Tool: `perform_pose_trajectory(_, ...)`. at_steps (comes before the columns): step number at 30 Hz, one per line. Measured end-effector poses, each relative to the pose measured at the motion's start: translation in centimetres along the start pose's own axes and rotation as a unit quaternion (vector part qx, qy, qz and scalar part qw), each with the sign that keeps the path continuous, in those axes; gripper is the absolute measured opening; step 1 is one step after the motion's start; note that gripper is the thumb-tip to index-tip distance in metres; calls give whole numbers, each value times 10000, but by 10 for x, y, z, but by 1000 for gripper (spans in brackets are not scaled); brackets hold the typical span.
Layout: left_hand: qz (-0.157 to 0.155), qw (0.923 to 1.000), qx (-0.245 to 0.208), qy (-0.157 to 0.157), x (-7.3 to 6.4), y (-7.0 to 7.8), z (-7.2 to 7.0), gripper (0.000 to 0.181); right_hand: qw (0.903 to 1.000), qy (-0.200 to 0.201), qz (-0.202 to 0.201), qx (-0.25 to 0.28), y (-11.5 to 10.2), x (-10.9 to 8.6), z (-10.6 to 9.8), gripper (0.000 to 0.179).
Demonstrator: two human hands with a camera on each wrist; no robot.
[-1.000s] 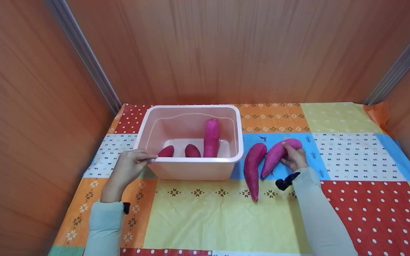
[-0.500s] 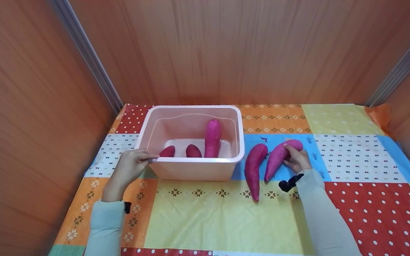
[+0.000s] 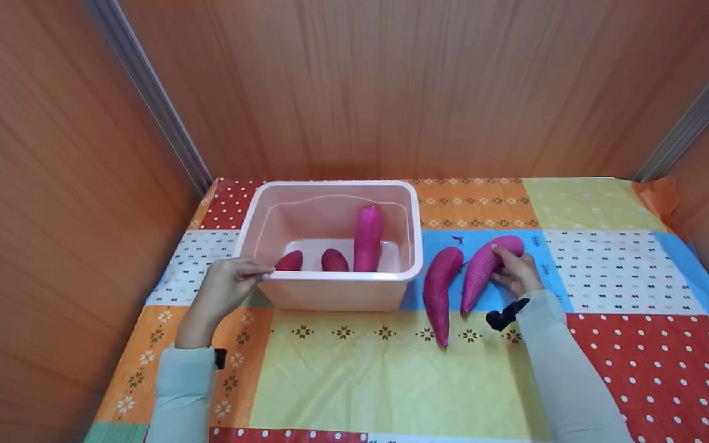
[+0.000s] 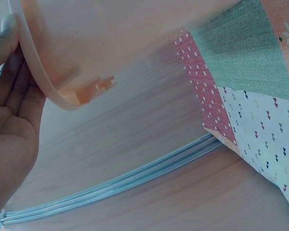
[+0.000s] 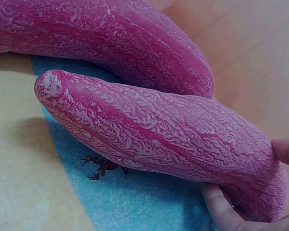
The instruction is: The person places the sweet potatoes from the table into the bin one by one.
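Observation:
A pale pink plastic bin stands on the patchwork cloth. At its front left corner my left hand pinches the rim, thumb and fingers on either side of the wall in the left wrist view. My right hand grips a wrinkled pink sweet potato near its far end, thumb on one side and fingers on the other. Just left of it lies a second, darker sweet potato. Inside the bin, a long sweet potato leans at the right, and two dark red rounded tips show above the front rim.
Wooden panels rise behind and at both sides, with metal strips at the corners. The cloth has coloured squares, and an orange crumpled piece sits at the far right edge.
My right hand has shifted slightly to the right with the sweet potato, widening the gap to the darker one. The left hand keeps its hold on the rim.

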State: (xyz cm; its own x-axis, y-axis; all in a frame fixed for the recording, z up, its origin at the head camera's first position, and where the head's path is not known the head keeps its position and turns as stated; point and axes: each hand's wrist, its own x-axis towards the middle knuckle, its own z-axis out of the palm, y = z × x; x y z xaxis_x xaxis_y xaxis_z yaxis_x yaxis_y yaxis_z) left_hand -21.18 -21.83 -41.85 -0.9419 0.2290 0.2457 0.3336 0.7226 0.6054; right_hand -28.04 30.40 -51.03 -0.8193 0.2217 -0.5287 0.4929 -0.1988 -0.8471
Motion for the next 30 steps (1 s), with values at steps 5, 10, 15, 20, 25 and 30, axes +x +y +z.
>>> perform_pose_trajectory(5, -21, 10000, -50, -14, 0, -1, 0, 20, 9999, -80, -92, -88, -5, -4, -1, 40)
perform_pose_trajectory(10, -55, 10000, -45, -32, -1, 0, 1, 20, 9993, -320, -197, -7, -13, -8, 0, 29)
perform_pose_trajectory(15, -89, 10000, -31, -34, 0, 0, 1, 20, 9988, -456, -172, -72, -22, -11, 1, 33)
perform_pose_trajectory(20, -88, 9999, 48, -23, 1, 1, 1, 21, 9984, -528, -172, -118, -32, -15, 5, 59)
perform_pose_trajectory(25, -210, 9998, 15, -60, 1, 2, 1, 20, 9965, -788, -188, -229, -41, -20, 10, 75)
perform_pose_trajectory(30, -267, 9996, -43, -115, 0, 2, -1, 20, 9950, -871, -139, -476, -51, -24, 16, 85)
